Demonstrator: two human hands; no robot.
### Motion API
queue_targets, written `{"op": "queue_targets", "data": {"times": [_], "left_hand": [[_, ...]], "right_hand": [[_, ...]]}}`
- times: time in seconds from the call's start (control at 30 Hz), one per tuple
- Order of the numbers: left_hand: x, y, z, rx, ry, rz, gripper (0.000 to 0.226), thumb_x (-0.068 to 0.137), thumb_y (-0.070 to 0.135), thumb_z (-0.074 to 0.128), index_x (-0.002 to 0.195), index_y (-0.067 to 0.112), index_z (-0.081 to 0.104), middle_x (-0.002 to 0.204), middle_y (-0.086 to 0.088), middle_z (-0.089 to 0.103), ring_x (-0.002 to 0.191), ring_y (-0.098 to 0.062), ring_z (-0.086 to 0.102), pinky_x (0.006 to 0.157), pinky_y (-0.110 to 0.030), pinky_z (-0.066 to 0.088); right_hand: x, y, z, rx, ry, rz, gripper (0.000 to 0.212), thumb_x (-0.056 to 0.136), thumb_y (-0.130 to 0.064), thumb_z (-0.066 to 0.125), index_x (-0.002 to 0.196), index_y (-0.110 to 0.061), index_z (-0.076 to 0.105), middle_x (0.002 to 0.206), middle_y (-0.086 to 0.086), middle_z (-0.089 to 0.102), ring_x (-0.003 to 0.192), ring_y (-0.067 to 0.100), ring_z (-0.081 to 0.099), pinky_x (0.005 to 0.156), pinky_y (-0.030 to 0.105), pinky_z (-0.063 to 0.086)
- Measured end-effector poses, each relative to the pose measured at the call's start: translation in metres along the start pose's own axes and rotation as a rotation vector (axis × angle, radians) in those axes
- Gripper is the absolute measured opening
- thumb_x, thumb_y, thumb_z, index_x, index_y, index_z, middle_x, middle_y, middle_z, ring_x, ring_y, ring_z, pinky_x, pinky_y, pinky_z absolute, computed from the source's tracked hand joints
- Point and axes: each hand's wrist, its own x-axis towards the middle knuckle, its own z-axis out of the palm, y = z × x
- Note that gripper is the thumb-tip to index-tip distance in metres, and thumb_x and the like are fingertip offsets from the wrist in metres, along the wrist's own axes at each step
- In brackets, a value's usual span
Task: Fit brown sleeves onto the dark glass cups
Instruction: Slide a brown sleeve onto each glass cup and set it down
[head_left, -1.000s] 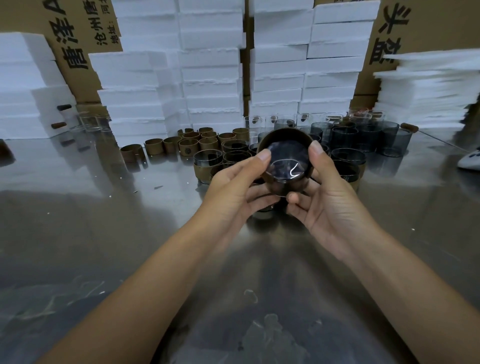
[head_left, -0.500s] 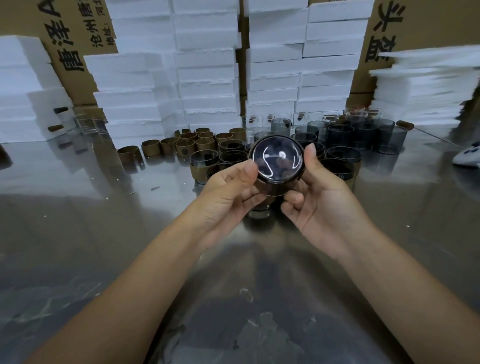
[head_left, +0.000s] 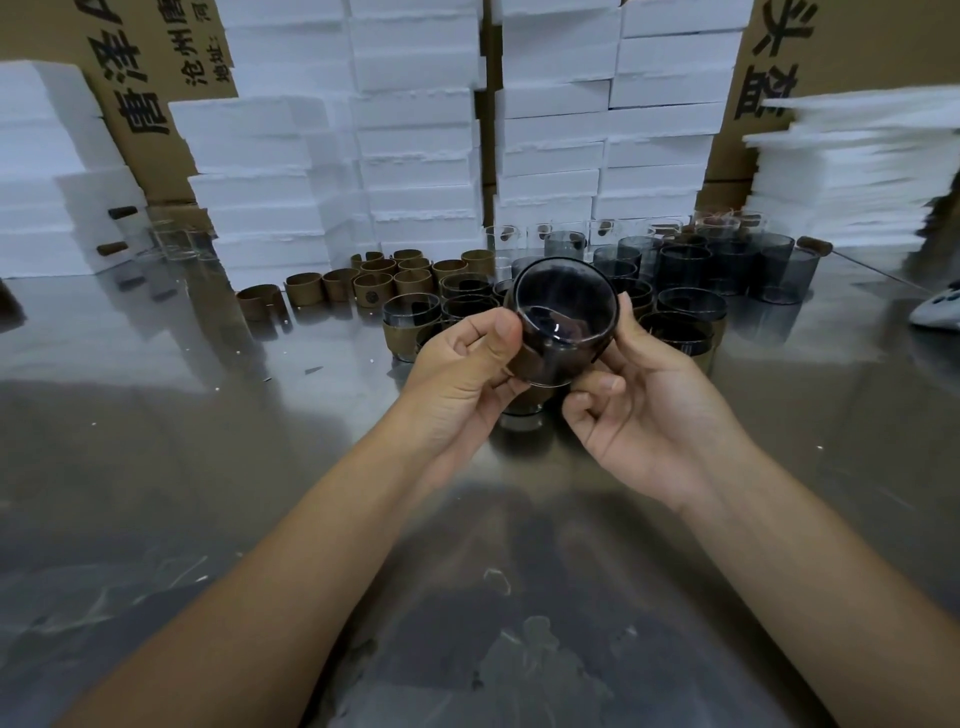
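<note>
both hands, left hand (head_left: 470, 379) and right hand (head_left: 644, 405), grip one empty cup (head_left: 563, 312) with a sleeve (head_left: 530, 361) above bare tabletop (head_left: 208, 441); more cups (head_left: 691, 306) stand behind.

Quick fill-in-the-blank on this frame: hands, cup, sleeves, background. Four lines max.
The left hand and right hand together hold one dark glass ____.
A ____ sleeve wraps the held cup.
Empty sleeves stand on the table to the ____ of the bare dark cups.
Behind them stand stacks of ____ foam blocks.
Missing words: cup; brown; left; white.
</note>
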Motion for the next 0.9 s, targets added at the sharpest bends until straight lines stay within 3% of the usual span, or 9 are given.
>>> {"op": "queue_targets", "data": {"times": [0.17, 0.33, 0.43, 0.53, 0.7, 0.8, 0.9], "left_hand": [[-0.002, 0.005, 0.001, -0.022, 0.005, -0.020, 0.085, 0.033, 0.049, 0.091, 0.100, 0.003, 0.067, 0.096, -0.010, 0.072, 0.085, -0.016, 0.069, 0.073, -0.023, 0.056], [-0.006, 0.011, 0.003, 0.068, -0.031, -0.018, 0.110, 0.034, 0.042, 0.094, 0.126, -0.002, 0.055, 0.109, -0.014, 0.068, 0.098, -0.020, 0.066, 0.080, -0.024, 0.054], [-0.009, 0.013, 0.002, 0.175, -0.104, 0.002, 0.091, 0.039, 0.038, 0.092, 0.120, 0.011, 0.061, 0.110, -0.009, 0.070, 0.103, -0.018, 0.065, 0.085, -0.025, 0.052], [-0.011, 0.015, 0.002, 0.357, -0.175, 0.064, 0.073, 0.048, 0.040, 0.087, 0.116, 0.027, 0.065, 0.113, -0.001, 0.069, 0.108, -0.014, 0.063, 0.087, -0.024, 0.051], [-0.010, 0.014, 0.000, 0.548, -0.058, 0.137, 0.061, 0.052, 0.036, 0.088, 0.109, 0.031, 0.065, 0.111, 0.001, 0.068, 0.108, -0.014, 0.061, 0.096, -0.032, 0.049], [-0.008, 0.011, -0.002, 0.577, 0.080, 0.138, 0.047, 0.063, 0.028, 0.083, 0.106, 0.032, 0.064, 0.103, 0.004, 0.065, 0.099, -0.006, 0.061, 0.093, -0.028, 0.050], [-0.008, 0.011, -0.002, 0.568, 0.133, 0.183, 0.029, 0.076, 0.022, 0.075, 0.103, 0.027, 0.065, 0.092, 0.005, 0.065, 0.089, -0.003, 0.062, 0.085, -0.020, 0.051]], "right_hand": [[0.001, -0.001, -0.004, -0.096, -0.005, 0.050, 0.036, 0.091, -0.046, 0.051, 0.085, -0.013, 0.064, 0.060, -0.003, 0.065, 0.044, 0.006, 0.059, 0.048, 0.017, 0.052], [-0.001, -0.005, -0.006, -0.193, -0.050, 0.186, 0.065, 0.086, -0.068, 0.041, 0.090, -0.010, 0.071, 0.076, 0.008, 0.065, 0.050, 0.016, 0.059, 0.048, 0.023, 0.052], [-0.003, -0.007, -0.007, -0.257, -0.085, 0.218, 0.065, 0.082, -0.071, 0.043, 0.092, -0.015, 0.075, 0.078, 0.009, 0.067, 0.055, 0.020, 0.062, 0.047, 0.024, 0.052], [-0.005, -0.010, -0.006, -0.289, -0.108, 0.200, 0.054, 0.073, -0.060, 0.059, 0.102, -0.016, 0.070, 0.081, 0.007, 0.069, 0.065, 0.020, 0.066, 0.049, 0.026, 0.053], [-0.004, -0.012, -0.005, -0.256, -0.071, -0.074, 0.038, 0.062, -0.039, 0.069, 0.096, -0.023, 0.066, 0.089, 0.002, 0.072, 0.075, 0.014, 0.070, 0.062, 0.029, 0.056], [-0.003, -0.011, -0.007, -0.361, 0.020, -0.327, 0.047, 0.057, -0.033, 0.080, 0.099, -0.022, 0.061, 0.089, -0.005, 0.071, 0.079, 0.010, 0.069, 0.068, 0.029, 0.056], [-0.003, -0.007, -0.015, -0.562, 0.179, -0.454, 0.052, 0.055, -0.030, 0.086, 0.096, -0.031, 0.055, 0.095, -0.009, 0.067, 0.085, 0.011, 0.068, 0.072, 0.030, 0.055]]}}
